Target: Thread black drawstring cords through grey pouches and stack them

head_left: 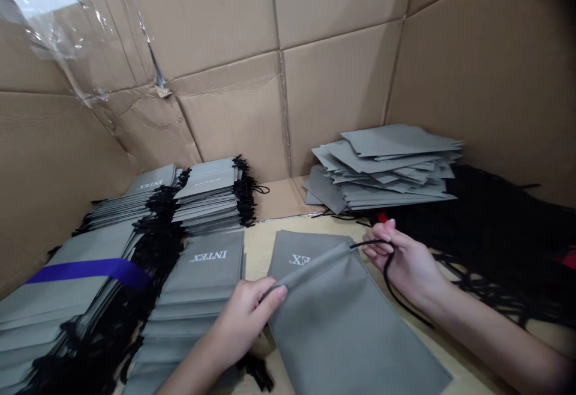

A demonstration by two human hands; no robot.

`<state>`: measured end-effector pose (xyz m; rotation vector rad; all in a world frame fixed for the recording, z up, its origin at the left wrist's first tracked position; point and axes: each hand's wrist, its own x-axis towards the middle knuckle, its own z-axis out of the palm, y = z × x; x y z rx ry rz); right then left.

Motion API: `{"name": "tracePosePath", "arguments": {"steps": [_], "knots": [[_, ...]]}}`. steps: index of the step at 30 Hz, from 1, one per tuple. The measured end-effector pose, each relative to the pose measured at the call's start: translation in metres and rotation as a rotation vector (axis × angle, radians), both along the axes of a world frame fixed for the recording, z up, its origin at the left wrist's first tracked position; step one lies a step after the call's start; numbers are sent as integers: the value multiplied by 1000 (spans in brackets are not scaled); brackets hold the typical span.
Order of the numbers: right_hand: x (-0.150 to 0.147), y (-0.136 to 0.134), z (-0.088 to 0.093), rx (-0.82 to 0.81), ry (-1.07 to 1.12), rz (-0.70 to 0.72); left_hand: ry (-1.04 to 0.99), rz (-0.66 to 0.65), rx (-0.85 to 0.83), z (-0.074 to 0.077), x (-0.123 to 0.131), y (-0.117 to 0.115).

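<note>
A grey fabric drawstring pouch (346,323) hangs tilted in front of me. My left hand (252,311) pinches its upper left corner between thumb and fingers. At the opposite top corner a black cord (371,243) comes out of the hem. My right hand (405,263) is closed on that cord, and its loose end curves down below the fingers. Behind the held pouch lies another grey pouch (292,245) with white lettering partly covered. Close to my left forearm is a stack of lettered pouches (202,275).
Cardboard walls (225,17) rise at the back and sides. At back right lies an uneven pile of grey pouches (396,167), beside a heap of black cords (495,227). Corded pouch stacks (207,197) fill the left, with a purple strip (90,271) across one.
</note>
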<state>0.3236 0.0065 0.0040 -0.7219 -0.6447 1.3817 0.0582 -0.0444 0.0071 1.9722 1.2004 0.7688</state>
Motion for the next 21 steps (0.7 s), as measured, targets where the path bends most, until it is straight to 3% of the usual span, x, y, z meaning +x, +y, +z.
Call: {"name": "tracePosePath", "arguments": {"steps": [6,12,21], "knots": [[13,8,1,12,39,-49,-260,70,-139,-9,7,0],[27,20,-4,130,84,-20,-285,104,-154,-5,7,-3],[36,27,0,123,192,-119,-324,70,-219,-13,7,2]]}}
